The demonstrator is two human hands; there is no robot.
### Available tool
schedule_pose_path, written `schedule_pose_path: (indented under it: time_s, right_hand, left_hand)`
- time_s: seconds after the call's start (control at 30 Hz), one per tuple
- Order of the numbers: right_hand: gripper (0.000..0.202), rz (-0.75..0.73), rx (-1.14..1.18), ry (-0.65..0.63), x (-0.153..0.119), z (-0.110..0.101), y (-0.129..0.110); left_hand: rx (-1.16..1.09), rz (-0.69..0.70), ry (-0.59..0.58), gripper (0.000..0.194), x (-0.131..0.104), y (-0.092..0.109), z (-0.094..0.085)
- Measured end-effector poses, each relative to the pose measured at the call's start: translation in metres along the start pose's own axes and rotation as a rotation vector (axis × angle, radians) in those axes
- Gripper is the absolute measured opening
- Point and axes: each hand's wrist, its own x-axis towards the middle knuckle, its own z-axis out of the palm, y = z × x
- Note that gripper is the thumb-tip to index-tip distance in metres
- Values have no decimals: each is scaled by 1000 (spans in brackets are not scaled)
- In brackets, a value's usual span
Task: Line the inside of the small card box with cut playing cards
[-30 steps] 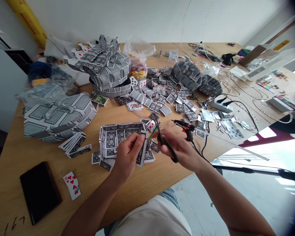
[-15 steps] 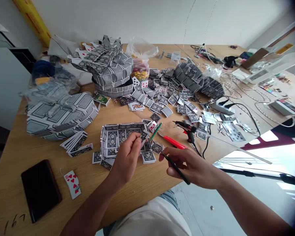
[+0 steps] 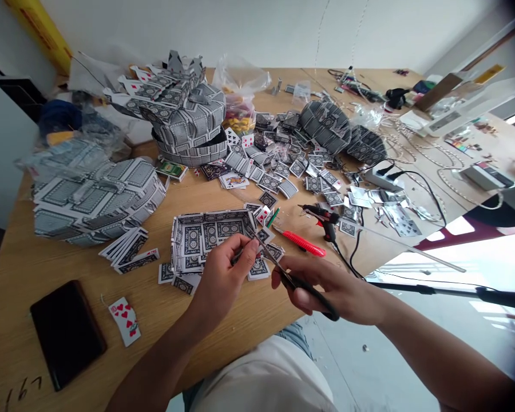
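Note:
Scissors with black handles (image 3: 326, 307) are in my right hand (image 3: 335, 280), with fingers wrapped around the grips. Their blades point left and reach the thumb of my left hand (image 3: 223, 274). My left thumb and forefinger pinch a small playing card piece, mostly hidden by the fingers and blades. Directly behind my left hand stands a shallow open box built from playing cards (image 3: 189, 243). Loose cards (image 3: 257, 270) lie around the box's right and front sides. Just beyond the scissors are a red utility knife (image 3: 304, 243) and a black glue gun (image 3: 324, 217).
A phone (image 3: 66, 335) and a ten of hearts (image 3: 125, 321) lie at the left front. Large card-built shapes (image 3: 96, 197) stand behind, beside a wide heap of cards (image 3: 278, 171). A power strip (image 3: 384, 178) with cables sits to the right.
My right hand has brought the scissors left, so their blades now meet the card piece at my left fingers. My left hand has shifted slightly right. The view has shifted a little.

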Motion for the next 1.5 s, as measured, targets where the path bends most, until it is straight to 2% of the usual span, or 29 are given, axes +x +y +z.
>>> schedule_pose_path:
  time_s: [0.3,0.8,1.2,1.5]
  right_hand:
    - [49,-71,106,-5,0,3,0]
    - [50,-54,139,-40,-1,3,6]
    - [47,-73,160,-1,1,6,5]
    - [41,-36,-186,83,-4,3,1]
  left_hand:
    - [-20,-12,-6,30,-3,0,3]
    - [-84,-35,-44,32,-2,-2,8]
    - [-22,-9,8,31,-2,-4,11]
    - [-76,-13,7,30,-1,-5,12]
